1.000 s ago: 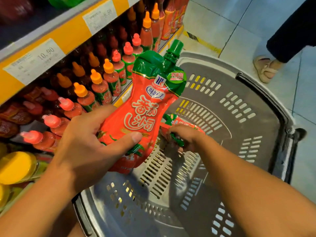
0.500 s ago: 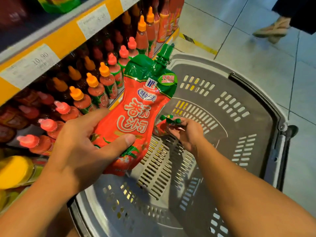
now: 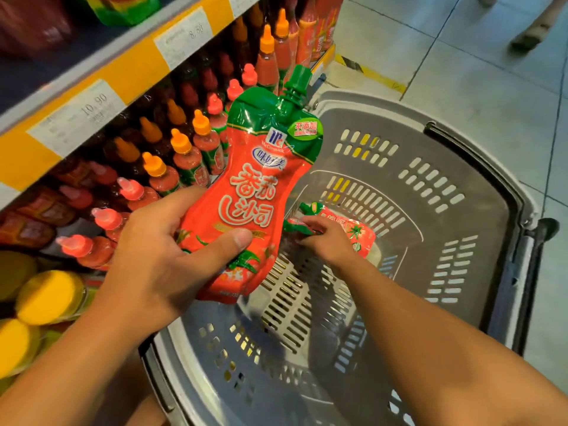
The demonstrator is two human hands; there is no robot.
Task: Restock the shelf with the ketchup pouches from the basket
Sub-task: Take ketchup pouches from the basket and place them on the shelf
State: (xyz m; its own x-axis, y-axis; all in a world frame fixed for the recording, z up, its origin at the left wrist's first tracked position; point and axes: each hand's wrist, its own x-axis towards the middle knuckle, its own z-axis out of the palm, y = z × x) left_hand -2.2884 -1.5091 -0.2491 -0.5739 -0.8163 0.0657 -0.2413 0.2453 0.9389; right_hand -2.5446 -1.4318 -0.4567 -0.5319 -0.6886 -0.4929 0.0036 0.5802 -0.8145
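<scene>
Red ketchup pouch clamped in left hand grip, right hand grip pinching second pouch in basket

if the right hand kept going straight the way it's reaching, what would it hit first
The right hand already touches the second ketchup pouch. Pushing on, it would likely press that pouch against the slotted far wall of the basket, though depth is unclear.
</scene>
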